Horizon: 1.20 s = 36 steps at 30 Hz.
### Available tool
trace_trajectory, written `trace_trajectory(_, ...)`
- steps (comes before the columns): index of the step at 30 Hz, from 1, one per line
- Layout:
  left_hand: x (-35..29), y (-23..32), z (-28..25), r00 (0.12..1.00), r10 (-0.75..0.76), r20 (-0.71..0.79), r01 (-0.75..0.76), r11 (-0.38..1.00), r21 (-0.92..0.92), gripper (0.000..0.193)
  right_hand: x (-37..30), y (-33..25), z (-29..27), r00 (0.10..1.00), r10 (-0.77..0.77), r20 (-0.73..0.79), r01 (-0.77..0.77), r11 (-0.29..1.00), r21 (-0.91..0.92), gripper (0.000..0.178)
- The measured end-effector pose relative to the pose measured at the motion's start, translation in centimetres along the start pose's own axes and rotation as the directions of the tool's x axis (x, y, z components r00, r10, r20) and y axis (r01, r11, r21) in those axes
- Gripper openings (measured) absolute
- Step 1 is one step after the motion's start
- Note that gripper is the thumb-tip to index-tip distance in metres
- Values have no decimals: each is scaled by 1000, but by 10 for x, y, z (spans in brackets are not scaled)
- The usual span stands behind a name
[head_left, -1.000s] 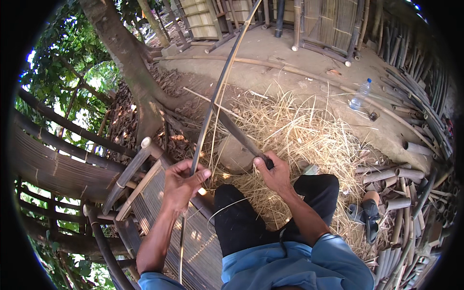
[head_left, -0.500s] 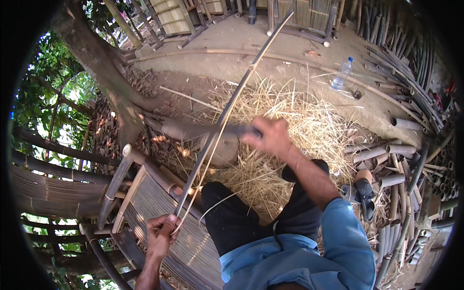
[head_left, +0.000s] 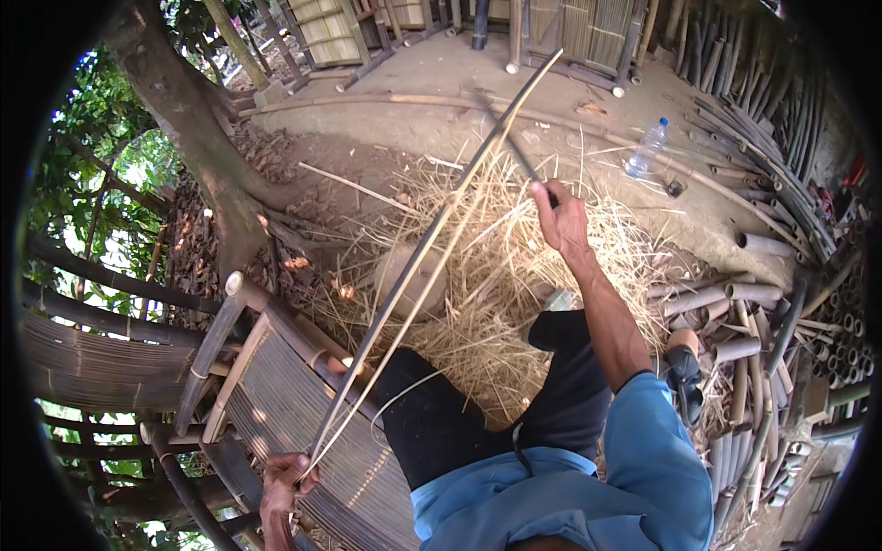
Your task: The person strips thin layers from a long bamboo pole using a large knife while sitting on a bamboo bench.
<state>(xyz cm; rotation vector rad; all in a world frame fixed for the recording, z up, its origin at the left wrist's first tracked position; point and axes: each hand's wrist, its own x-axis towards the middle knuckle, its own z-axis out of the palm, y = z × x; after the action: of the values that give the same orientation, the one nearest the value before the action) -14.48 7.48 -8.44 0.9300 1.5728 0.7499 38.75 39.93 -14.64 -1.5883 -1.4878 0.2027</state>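
Pinching the near end of the long strip (head_left: 452, 197) in the left hand (head_left: 287, 482), over the slatted bench (head_left: 276, 390); gripping the knife (head_left: 522, 156) by its handle in the right hand (head_left: 562, 220), apparently across the strip's far portion. Best to hold everything taut, blade shallow, edge clear of the knees (head_left: 413, 381). Past the tree trunk (head_left: 197, 147) and round block (head_left: 390, 274), mind the heaped shavings (head_left: 496, 294), clear bottle (head_left: 649, 149) and bamboo offcuts (head_left: 755, 292).

A long, slender strip (head_left: 424, 243) slants away rightward, crossed by a dark knife (head_left: 524, 158)
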Motion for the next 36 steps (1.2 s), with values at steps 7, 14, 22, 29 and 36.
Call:
trace_trajectory(7,-40,-74,-34,997,-59,56,66,989,-133,44,40,39,-54,996,77,46,-54,924,-379,72)
trace_trajectory(14,-14,-78,-27,978,-110,175,143,971,-191,45,25,67,-63,959,136,248,-65,959,-276,74)
trace_trajectory(22,-21,-125,-94,958,-117,262,183,953,-243,44,61,152,-95,943,319,-90,-330,879,-343,79)
trace_trajectory(29,40,34,-60,764,554,-329,-396,806,439,29,12,72,-27,852,515,95,-517,798,311,73)
trace_trajectory(36,155,242,-38,110,972,-206,-216,225,950,36,-27,78,3,756,300,582,-74,922,-379,43)
